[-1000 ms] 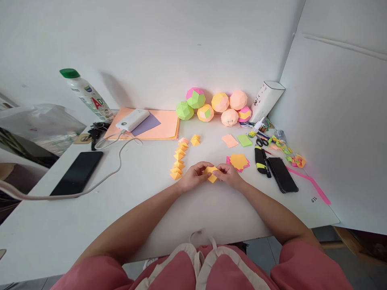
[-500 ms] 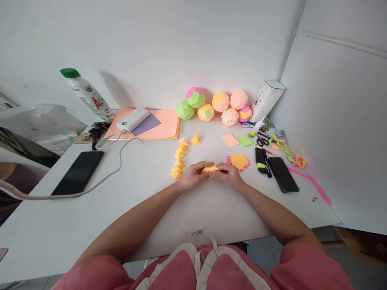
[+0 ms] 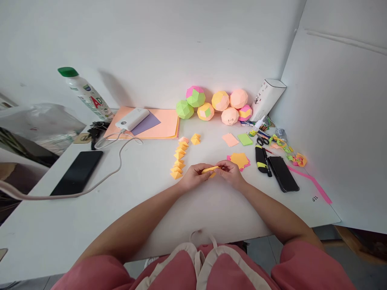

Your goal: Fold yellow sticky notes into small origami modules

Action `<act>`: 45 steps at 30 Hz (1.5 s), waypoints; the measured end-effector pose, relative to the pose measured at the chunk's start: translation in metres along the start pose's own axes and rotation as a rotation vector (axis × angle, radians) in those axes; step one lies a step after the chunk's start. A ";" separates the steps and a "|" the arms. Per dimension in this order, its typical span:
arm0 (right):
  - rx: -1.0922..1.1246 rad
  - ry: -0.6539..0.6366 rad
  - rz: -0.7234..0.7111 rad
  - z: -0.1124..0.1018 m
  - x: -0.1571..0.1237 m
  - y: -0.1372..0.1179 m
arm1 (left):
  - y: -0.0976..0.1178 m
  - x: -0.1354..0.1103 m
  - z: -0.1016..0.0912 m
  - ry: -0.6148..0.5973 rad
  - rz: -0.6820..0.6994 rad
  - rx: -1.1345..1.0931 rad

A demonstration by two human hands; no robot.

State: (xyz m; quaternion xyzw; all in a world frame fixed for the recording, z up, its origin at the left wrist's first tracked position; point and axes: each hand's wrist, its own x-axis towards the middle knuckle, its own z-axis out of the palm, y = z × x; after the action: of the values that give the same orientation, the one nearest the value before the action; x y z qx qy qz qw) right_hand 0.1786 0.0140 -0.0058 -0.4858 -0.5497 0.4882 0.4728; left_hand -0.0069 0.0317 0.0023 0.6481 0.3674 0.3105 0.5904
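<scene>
Between my two hands is a small folded piece of orange paper [image 3: 211, 170], held just above the white table. My left hand [image 3: 194, 176] pinches its left end, and my right hand [image 3: 231, 173] grips its right end; parts of it are hidden by fingers. Left of my left hand runs a row of folded orange paper units [image 3: 178, 158], with another small group of folded units [image 3: 195, 139] beside its far end. Just beyond my right hand lies a stack of orange and pink paper squares [image 3: 239, 160].
Several paper balls [image 3: 221, 100] rest against the wall. Peach squares [image 3: 230, 139], green squares [image 3: 244, 139], scissors [image 3: 262, 141], a cutter [image 3: 261, 159] and a phone [image 3: 283, 173] lie rightward. At left are another phone [image 3: 78, 172], a bottle [image 3: 90, 96] and a power bank [image 3: 132, 119] with its cable.
The orange paper between my hands looks narrower and more folded over than before. My fingers have shifted slightly on it; the things on the table stay put.
</scene>
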 end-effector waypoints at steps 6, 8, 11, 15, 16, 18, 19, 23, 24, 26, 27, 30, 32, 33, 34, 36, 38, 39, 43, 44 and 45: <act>0.009 -0.017 -0.003 -0.002 0.001 -0.002 | 0.002 -0.001 0.001 0.010 -0.016 0.016; 0.010 -0.022 -0.006 -0.002 0.001 -0.002 | 0.002 -0.001 0.002 0.007 -0.019 0.022; 0.008 -0.026 -0.015 -0.002 0.001 -0.002 | 0.002 -0.001 0.001 0.001 -0.021 0.026; 0.011 -0.038 -0.021 -0.002 0.001 -0.003 | 0.002 -0.001 0.001 -0.006 -0.016 0.044; 0.012 -0.044 -0.023 -0.002 0.001 -0.004 | 0.002 -0.001 0.001 -0.006 -0.010 0.049; 0.011 -0.054 -0.027 -0.002 0.002 -0.004 | 0.002 -0.001 0.001 -0.006 -0.001 0.054; 0.006 -0.057 -0.027 -0.002 0.002 -0.005 | 0.002 -0.001 0.001 -0.009 0.001 0.056; -0.012 -0.059 -0.025 -0.003 0.001 -0.004 | 0.003 -0.001 0.001 -0.015 -0.002 0.082; -0.015 -0.058 -0.026 -0.003 0.001 -0.004 | 0.003 -0.001 0.001 -0.011 -0.002 0.089; -0.022 -0.054 -0.027 -0.003 0.001 -0.004 | 0.002 -0.001 0.000 -0.008 -0.004 0.097; -0.026 -0.053 -0.026 -0.002 0.001 -0.005 | 0.002 -0.001 0.000 -0.010 -0.004 0.097; -0.031 -0.057 -0.023 -0.002 0.000 -0.005 | 0.001 0.000 0.000 -0.018 0.001 0.097; -0.026 -0.063 -0.026 -0.002 0.000 -0.005 | 0.001 0.000 0.000 -0.015 0.009 0.104; -0.022 -0.066 -0.025 -0.002 0.001 -0.005 | 0.001 0.000 0.000 -0.014 0.013 0.109; -0.017 -0.066 -0.024 -0.001 0.001 -0.005 | 0.001 0.000 0.000 -0.014 0.017 0.114; -0.005 -0.060 -0.014 -0.001 0.001 -0.004 | 0.001 0.000 0.000 -0.019 0.019 0.121; 0.003 -0.053 -0.007 -0.001 0.002 -0.004 | 0.001 0.000 0.000 -0.021 0.020 0.124; 0.005 -0.053 -0.005 -0.001 0.002 -0.003 | 0.001 0.000 0.000 -0.020 0.021 0.126; 0.001 -0.059 0.003 -0.001 0.001 -0.004 | 0.002 -0.001 -0.001 -0.021 0.021 0.127; -0.003 -0.056 0.006 -0.001 0.001 -0.005 | 0.002 -0.001 -0.001 -0.020 0.018 0.127; -0.008 -0.054 0.007 -0.001 0.001 -0.005 | 0.002 -0.001 -0.001 -0.019 0.015 0.127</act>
State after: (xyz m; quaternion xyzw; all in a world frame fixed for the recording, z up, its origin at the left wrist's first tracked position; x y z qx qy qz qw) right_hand 0.1793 0.0148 -0.0009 -0.4761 -0.5623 0.5008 0.4542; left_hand -0.0075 0.0313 0.0042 0.6900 0.3761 0.2849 0.5490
